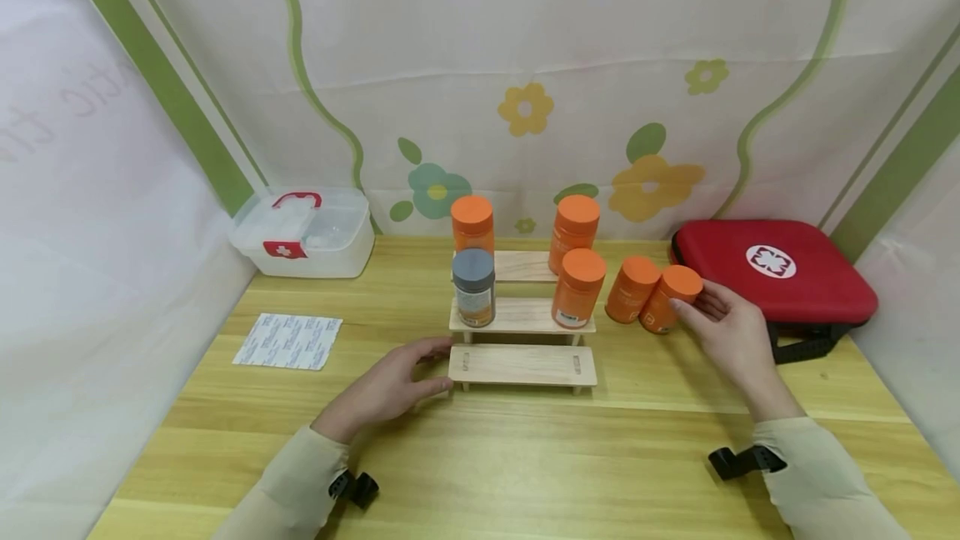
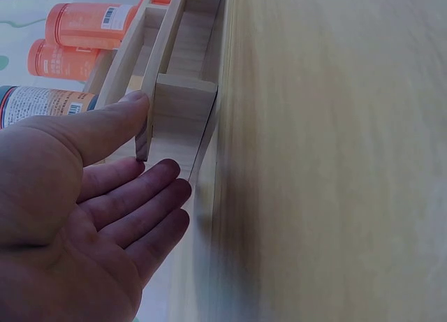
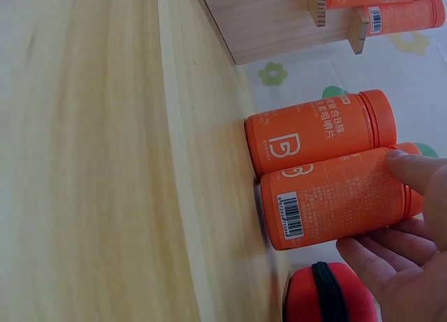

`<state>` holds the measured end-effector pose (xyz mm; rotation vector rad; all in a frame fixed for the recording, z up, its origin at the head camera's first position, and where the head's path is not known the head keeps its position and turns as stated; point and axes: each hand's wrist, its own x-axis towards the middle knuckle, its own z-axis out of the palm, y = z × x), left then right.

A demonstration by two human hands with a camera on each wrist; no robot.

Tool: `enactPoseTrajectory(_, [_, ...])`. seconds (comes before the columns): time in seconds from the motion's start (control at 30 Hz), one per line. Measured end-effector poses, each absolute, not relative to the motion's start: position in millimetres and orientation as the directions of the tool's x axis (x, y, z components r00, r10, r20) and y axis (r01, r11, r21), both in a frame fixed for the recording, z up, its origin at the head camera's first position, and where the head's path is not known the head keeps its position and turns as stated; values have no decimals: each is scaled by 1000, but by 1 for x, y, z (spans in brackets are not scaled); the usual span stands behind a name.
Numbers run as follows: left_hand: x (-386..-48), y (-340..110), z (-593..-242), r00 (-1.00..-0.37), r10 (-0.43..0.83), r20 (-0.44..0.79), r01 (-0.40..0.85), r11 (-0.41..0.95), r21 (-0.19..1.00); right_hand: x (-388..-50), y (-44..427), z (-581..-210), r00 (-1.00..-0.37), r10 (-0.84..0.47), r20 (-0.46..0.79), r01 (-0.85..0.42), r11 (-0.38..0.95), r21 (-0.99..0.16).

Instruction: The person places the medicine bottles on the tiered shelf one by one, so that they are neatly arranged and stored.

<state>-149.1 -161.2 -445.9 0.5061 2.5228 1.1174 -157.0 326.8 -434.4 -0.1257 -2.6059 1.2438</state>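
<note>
My right hand (image 1: pixel 731 336) holds an orange bottle (image 1: pixel 670 300) near its cap, thumb on one side and fingers on the other; the right wrist view shows this bottle (image 3: pixel 335 200) touching a second orange bottle (image 3: pixel 321 133). The left hand (image 1: pixel 393 382) is at the left end of the three-step wooden rack (image 1: pixel 522 365), with its thumb (image 2: pixel 115 123) touching the rack's edge and the other fingers extended beneath. On the middle step stand a grey-capped bottle (image 1: pixel 474 288) at left and an orange bottle (image 1: pixel 578 288) at right. Two orange bottles stand on the back step, left (image 1: pixel 473 223) and right (image 1: pixel 575 232).
Behind the right hand lies a red first-aid case (image 1: pixel 817 273) with a black handle. A clear box with a red handle (image 1: pixel 337 248) stands at the back left, and a white printed packet (image 1: pixel 288 342) lies in front of it. A patterned cloth hangs behind the table.
</note>
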Motion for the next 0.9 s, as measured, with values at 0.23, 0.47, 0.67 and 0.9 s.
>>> enactPoseTrajectory(0.23, [-149,-160,-446,-881,445,-161,183,635,751,-152,328,-435,-961,196,196,-43,593,-804])
enactPoseTrajectory(0.47, [-149,-161,-445,-880,447,-159,185,633,751,-141,328,-431,-953,225,204,-31,596,-803])
enactPoseTrajectory(0.67, [-149,-161,-446,-881,446,-159,185,633,751,-131,327,-429,-943,247,221,-31,597,-801])
enactPoseTrajectory(0.9, [-148,-161,-446,-880,448,-157,187,631,753,-120,326,-423,-936,261,236,-43,579,-814])
